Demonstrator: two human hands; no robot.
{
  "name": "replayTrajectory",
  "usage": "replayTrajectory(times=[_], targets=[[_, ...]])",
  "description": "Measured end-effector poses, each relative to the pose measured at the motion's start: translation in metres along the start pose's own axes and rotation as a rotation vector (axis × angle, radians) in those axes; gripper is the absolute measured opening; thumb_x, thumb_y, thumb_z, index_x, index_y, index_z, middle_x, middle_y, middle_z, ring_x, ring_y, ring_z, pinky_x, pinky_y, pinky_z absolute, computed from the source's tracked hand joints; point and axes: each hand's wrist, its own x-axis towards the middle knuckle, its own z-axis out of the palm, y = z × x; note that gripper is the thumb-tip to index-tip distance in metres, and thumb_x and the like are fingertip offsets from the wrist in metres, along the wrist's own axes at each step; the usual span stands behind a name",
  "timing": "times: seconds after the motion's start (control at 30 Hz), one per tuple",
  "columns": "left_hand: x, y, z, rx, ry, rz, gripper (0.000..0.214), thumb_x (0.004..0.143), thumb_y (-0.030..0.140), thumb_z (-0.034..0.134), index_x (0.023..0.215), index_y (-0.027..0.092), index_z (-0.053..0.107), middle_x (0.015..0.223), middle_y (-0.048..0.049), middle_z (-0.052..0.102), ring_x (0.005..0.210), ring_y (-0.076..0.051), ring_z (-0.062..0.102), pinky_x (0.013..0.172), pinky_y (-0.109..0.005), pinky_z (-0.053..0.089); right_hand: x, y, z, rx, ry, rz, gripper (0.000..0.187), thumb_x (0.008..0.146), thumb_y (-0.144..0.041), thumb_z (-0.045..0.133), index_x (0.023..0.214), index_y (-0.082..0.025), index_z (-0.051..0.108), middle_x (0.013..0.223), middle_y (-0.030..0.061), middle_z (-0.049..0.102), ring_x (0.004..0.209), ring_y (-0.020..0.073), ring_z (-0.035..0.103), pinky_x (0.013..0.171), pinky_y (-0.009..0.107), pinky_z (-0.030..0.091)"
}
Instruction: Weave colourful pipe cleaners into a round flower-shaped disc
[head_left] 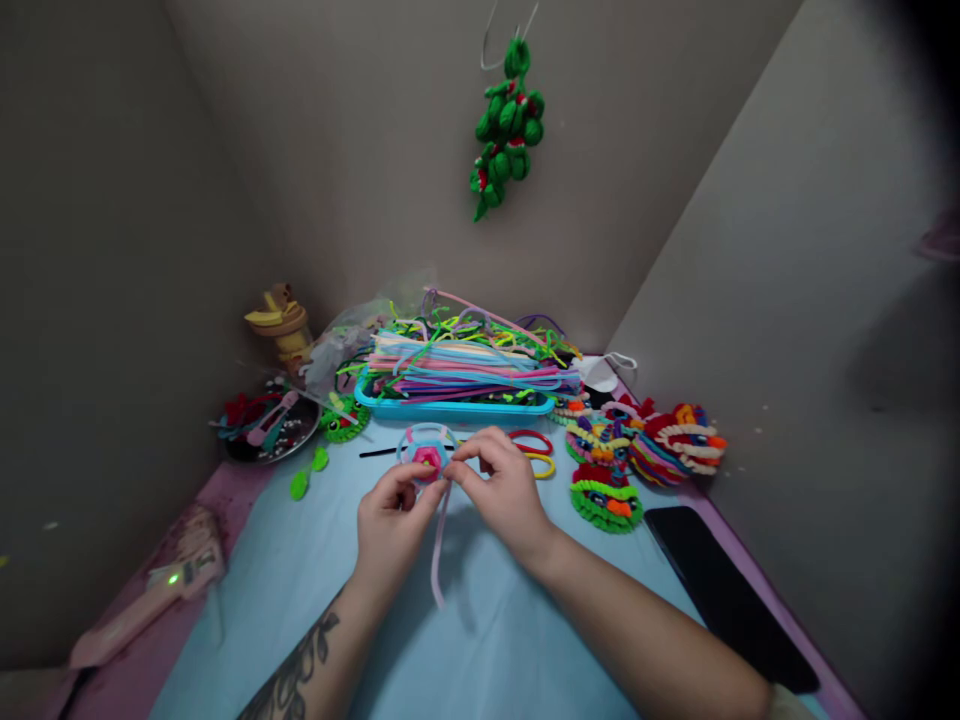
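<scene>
In the middle of the head view, my left hand (394,525) is closed on the lower edge of a small pipe-cleaner flower ornament (426,460), which has a pink middle and a light blue ring around it. My right hand (510,500) meets it fingertip to fingertip and pinches a pale lilac pipe cleaner (439,550). The strip's free end hangs below the fingers. Behind the ornament lies a thin black stick (379,453). Scissors (536,440) with red and yellow handles rest just beyond my right hand, partly covered by it.
A blue tray (450,410) piled with pipe cleaners stands at the back. Left are a metal bowl (262,450), green leaf pieces (300,484) and a pink glue gun (150,600). Right are finished fuzzy crafts (606,498) and a black phone (727,595). A green ornament (510,130) hangs above.
</scene>
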Motion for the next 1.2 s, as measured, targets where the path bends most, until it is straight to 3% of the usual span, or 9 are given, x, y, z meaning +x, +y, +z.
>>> replayTrajectory(times=[0.23,0.5,0.67,0.8,0.93,1.07,1.2], targets=[[0.001,0.001,-0.001,0.050,-0.010,0.047,0.017,0.071,0.029,0.070,0.083,0.018,0.066,0.052,0.0071,0.040,0.047,-0.008,0.033,0.046,-0.020,0.028,0.002,0.001,-0.002,-0.015,-0.100,0.013,0.007,0.076,-0.016,0.065,0.072,-0.021,0.067,0.075,0.0001,0.061,0.077,0.0146,0.057,0.072,0.027,0.042],[0.003,0.006,0.002,0.096,-0.017,0.133,0.012,0.070,0.026,0.070,0.078,0.018,0.068,0.055,0.0051,0.050,0.045,-0.007,0.033,0.045,-0.020,0.029,0.004,0.012,0.001,-0.178,-0.233,0.052,0.014,0.076,-0.011,0.056,0.064,-0.019,0.055,0.070,-0.0002,0.052,0.072,0.0143,0.050,0.066,0.027,0.036],[0.005,0.003,0.004,0.060,-0.066,0.033,0.015,0.069,0.028,0.070,0.078,0.017,0.068,0.052,0.0062,0.044,0.046,-0.007,0.033,0.046,-0.020,0.028,0.010,0.022,0.002,-0.081,-0.276,0.149,0.017,0.071,-0.011,0.059,0.058,-0.018,0.052,0.063,-0.0016,0.048,0.065,0.0135,0.047,0.061,0.026,0.036],[0.010,-0.004,0.002,-0.046,-0.019,-0.133,0.026,0.067,0.034,0.073,0.084,0.016,0.066,0.051,0.0071,0.040,0.048,-0.007,0.033,0.046,-0.019,0.027,0.013,0.021,-0.001,0.060,-0.266,0.234,0.004,0.075,-0.015,0.058,0.075,-0.018,0.061,0.077,0.0000,0.056,0.067,0.0124,0.051,0.062,0.024,0.040],[0.014,-0.008,-0.001,-0.174,0.033,-0.232,0.034,0.065,0.035,0.074,0.090,0.015,0.064,0.057,0.0055,0.047,0.051,-0.007,0.038,0.049,-0.019,0.031,0.007,0.013,0.000,0.036,-0.321,0.061,0.024,0.070,-0.007,0.062,0.089,-0.021,0.062,0.088,0.0002,0.055,0.079,0.0135,0.052,0.069,0.024,0.042],[0.015,-0.007,-0.001,-0.275,0.023,-0.275,0.032,0.067,0.035,0.073,0.089,0.015,0.063,0.074,-0.0012,0.062,0.063,-0.011,0.052,0.059,-0.022,0.041,-0.002,0.007,0.004,0.032,-0.316,-0.053,0.013,0.075,-0.012,0.062,0.084,-0.022,0.063,0.088,0.0010,0.057,0.085,0.0150,0.055,0.077,0.027,0.043],[0.015,-0.005,0.000,-0.252,0.013,-0.278,0.027,0.066,0.033,0.073,0.083,0.015,0.063,0.069,0.0000,0.062,0.060,-0.011,0.052,0.058,-0.022,0.041,-0.002,0.007,0.002,-0.007,-0.248,-0.095,0.005,0.080,-0.018,0.059,0.079,-0.021,0.063,0.083,0.0020,0.057,0.083,0.0163,0.055,0.077,0.029,0.042]])
